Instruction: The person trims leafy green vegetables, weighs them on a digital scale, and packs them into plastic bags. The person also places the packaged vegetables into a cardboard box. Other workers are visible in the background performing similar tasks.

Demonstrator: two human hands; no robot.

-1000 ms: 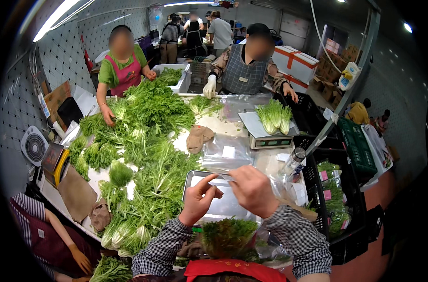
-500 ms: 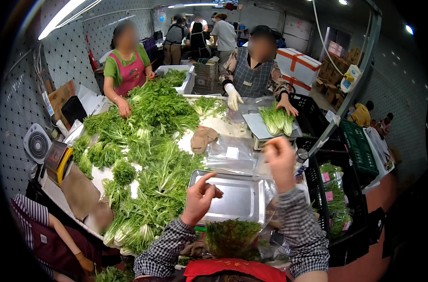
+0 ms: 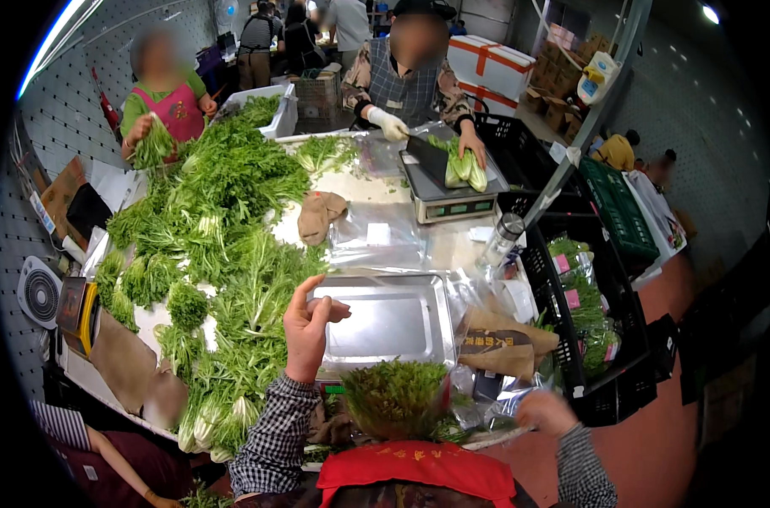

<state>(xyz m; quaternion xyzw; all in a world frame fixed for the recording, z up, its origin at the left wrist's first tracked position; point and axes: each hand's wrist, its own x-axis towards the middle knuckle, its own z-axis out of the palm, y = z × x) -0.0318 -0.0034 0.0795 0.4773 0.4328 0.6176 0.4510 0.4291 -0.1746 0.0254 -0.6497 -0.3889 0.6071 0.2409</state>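
Head view: I register the right hand (image 3: 547, 412) lowered, leaving only the left hand (image 3: 305, 337) near the metal tray (image 3: 385, 323), just right of its parted, empty fingers. Right fingers blur; I cannot tell their state.

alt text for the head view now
The empty left hand is raised at the left of a metal tray, the right hand blurred at lower right. Leafy greens are heaped at left; opposite, a co-worker's hand touches a bunch on a scale.
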